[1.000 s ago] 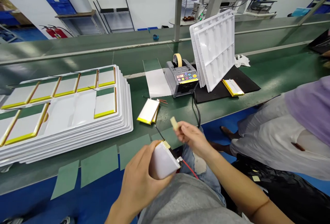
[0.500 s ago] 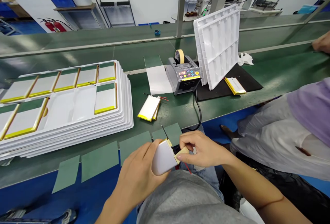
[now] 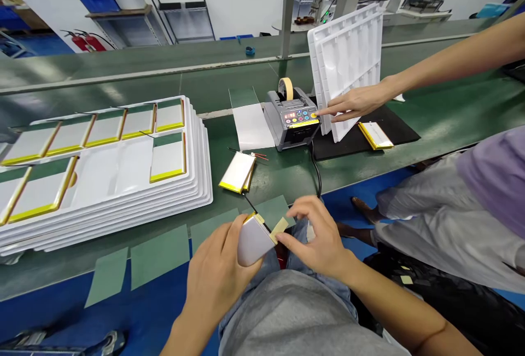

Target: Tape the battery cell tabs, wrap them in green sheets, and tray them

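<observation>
Pouch cell (image 3: 254, 241) clamped in left hand (image 3: 217, 279), left fingers (image 3: 233, 235) curled over its face, long axis angled up-right above the lap — right hand (image 3: 315, 230) nearer its tip, right thumb and forefinger (image 3: 285, 240) pinching tan tape strip (image 3: 279, 229) at that end.

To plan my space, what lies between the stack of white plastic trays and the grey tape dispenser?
In the head view, a flat white rectangular sheet lies there on the green conveyor belt, with a white yellow-edged pouch battery slightly nearer the person.
</observation>
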Tool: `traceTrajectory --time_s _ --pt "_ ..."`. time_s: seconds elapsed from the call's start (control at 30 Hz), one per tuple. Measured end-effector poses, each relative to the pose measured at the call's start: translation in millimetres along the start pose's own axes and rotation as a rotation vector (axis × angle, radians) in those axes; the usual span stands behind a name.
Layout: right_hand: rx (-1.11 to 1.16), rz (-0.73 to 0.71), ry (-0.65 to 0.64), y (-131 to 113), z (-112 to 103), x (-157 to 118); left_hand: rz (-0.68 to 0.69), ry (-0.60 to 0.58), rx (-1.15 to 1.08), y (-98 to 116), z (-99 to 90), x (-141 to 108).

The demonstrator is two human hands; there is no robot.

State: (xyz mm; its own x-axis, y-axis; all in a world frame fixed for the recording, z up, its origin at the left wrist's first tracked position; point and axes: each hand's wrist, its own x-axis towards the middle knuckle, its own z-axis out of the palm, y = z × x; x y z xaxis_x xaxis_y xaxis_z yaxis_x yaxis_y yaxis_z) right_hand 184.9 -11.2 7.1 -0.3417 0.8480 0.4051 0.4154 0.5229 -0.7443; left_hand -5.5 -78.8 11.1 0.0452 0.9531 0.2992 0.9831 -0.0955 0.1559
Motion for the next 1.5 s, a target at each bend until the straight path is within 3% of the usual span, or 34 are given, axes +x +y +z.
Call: traceTrajectory --time_s 0.1,0.33,0.57,0.63,0.77,0.83,0.9,1.0,1.1,1.27,1.37,1.5 --pt "0.039 -0.012 -0.033 -5.0 2.6 -3.5 0.036 0.042 0.018 0.5 2.3 0.0" --pt "0.293 0.439 -0.327 3.3 7.3 0.7 0.109 0.104 0.051 -2.2 6.9 -0.7" --pt "0.511 0.562 -0.402 12.2 13.4 -2.9 0.065 0.053 0.022 0.7 10.0 0.7" --pt "0.407 0.494 -0.349 8.3 13.2 -5.9 0.039 0.026 0.016 2.3 10.5 1.0" --pt "0.114 0.171 -0.151 -3.2 14.1 -13.4 0.022 0.014 0.026 4.8 11.7 0.8" --pt "0.148 0.174 -0.174 -5.3 14.8 -14.7 0.027 0.021 0.037 4.8 11.5 0.0" --pt "0.250 0.319 -0.244 -3.1 15.0 -12.7 0.052 0.035 0.044 3.3 10.5 -1.1" --pt "0.582 0.553 -0.394 6.1 15.4 -6.2 0.127 0.074 0.043 -1.0 8.6 -2.7" --pt "0.894 0.614 -0.507 17.0 18.2 -1.6 0.202 0.111 0.024 -5.0 7.5 -3.6" --pt "1.226 0.730 -0.631 24.9 25.5 -6.4 0.238 0.160 -0.145 -2.9 7.7 -6.1" --pt "1.221 0.691 -0.529 18.2 23.9 -11.9 0.172 0.190 -0.217 3.4 10.0 -7.3" --pt "0.720 0.396 -0.141 2.1 14.6 -20.1 -0.063 0.206 -0.178 17.8 17.2 -4.1"
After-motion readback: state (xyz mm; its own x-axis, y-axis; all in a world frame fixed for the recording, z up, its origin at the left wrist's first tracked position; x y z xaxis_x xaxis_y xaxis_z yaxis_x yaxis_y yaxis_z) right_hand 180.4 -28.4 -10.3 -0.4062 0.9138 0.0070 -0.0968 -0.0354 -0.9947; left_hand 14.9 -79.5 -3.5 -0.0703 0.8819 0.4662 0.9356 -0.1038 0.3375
